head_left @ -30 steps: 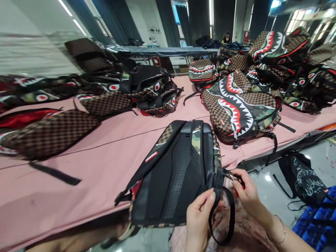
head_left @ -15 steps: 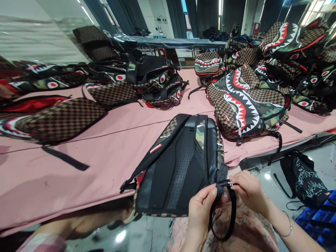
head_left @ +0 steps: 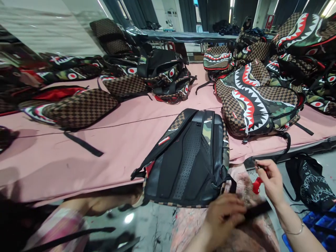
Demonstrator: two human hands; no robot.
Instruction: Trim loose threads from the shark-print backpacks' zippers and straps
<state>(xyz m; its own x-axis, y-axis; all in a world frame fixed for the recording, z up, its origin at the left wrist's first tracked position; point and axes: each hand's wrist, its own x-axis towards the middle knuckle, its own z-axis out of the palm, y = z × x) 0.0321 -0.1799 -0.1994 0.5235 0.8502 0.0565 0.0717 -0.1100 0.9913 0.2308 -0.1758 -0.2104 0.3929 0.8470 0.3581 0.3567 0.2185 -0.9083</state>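
A black backpack with checkered and camouflage trim lies back panel up at the table's front edge, its shoulder straps on top. Below its right corner, my left hand is closed around a black webbing strap, which is blurred by motion. To the right, my right hand is raised off the bag, its fingers pinched on a small tool with a dark tip and a red part. The tool's exact kind is hard to make out. A pink furry cloth lies below my hands.
Shark-mouth backpacks are piled at the right of the pink table. More checkered bags lie left and behind. Another person's bare limb is at lower left. A black bag and a blue crate stand at right.
My hands were together on the strap by the backpack's corner. My right hand has moved away right and up, showing the red part. My left hand has come lower with the strap.
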